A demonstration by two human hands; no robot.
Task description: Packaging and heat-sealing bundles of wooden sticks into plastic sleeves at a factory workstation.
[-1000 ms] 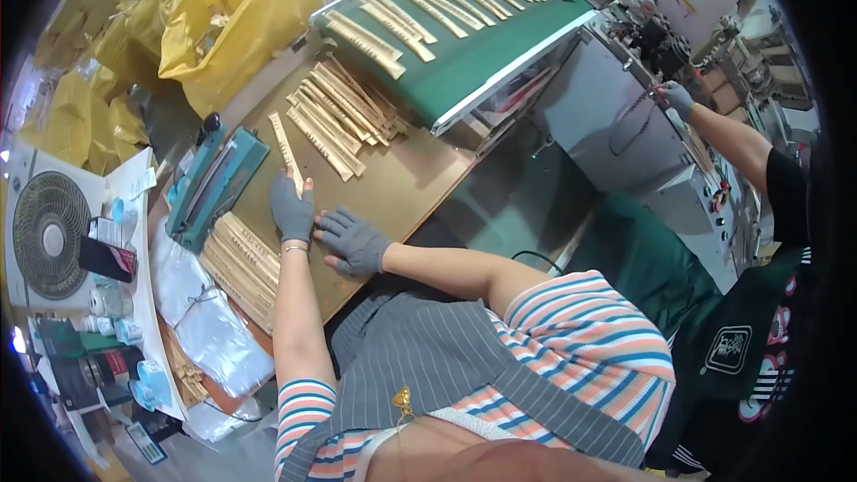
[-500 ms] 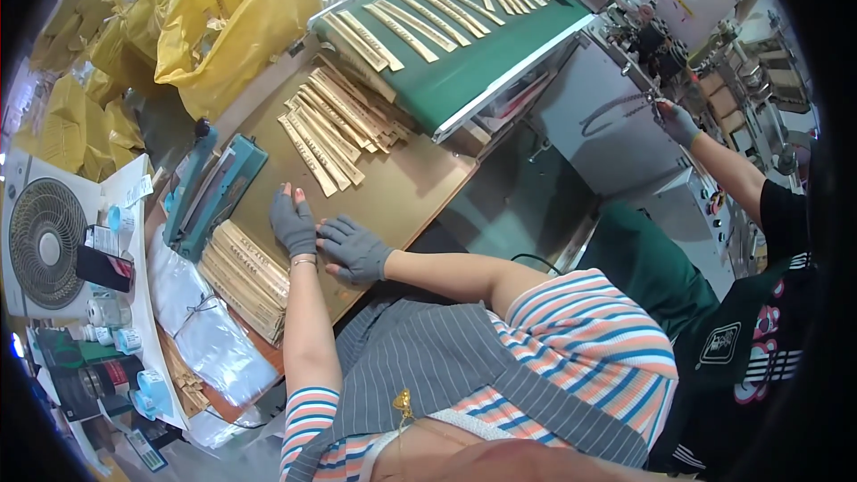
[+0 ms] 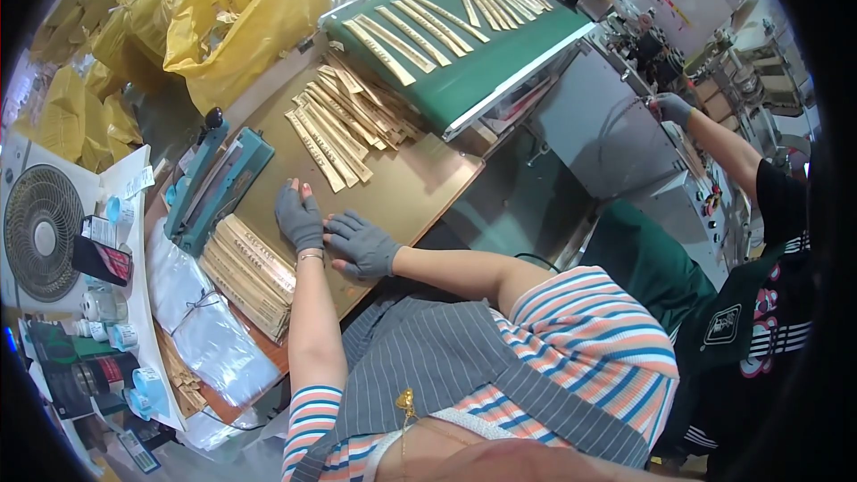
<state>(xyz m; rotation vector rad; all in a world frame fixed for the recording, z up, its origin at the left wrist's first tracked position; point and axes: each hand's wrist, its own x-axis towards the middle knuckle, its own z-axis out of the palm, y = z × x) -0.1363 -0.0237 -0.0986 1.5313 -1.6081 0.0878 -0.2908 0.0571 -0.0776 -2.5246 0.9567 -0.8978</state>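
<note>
My left hand (image 3: 300,219), in a grey fingerless glove, rests on the brown tabletop (image 3: 427,180) with its fingers stretched out, and nothing shows in it. My right hand (image 3: 361,245), gloved alike, lies close beside it near the table's front edge, fingers spread and holding nothing visible. Left of my left hand is a neat stack of long, narrow beige paper packets (image 3: 245,268). Beyond both hands a loose pile of the same packets (image 3: 344,120) lies at the foot of a green conveyor belt (image 3: 464,80). More packets (image 3: 415,31) lie spaced along the belt.
A teal bench sealer (image 3: 223,183) stands left of my hands. Clear plastic bags (image 3: 210,339) lie by the stack. A yellow bag (image 3: 241,27) hangs open at the back left. A fan (image 3: 43,230) is far left. At right, another person's gloved hand (image 3: 671,109) touches a machine (image 3: 616,116).
The packets on the belt have moved toward the loose pile. The other person's hand has shifted slightly at the machine. My hands stay nearly in place; the whole view has shifted a little.
</note>
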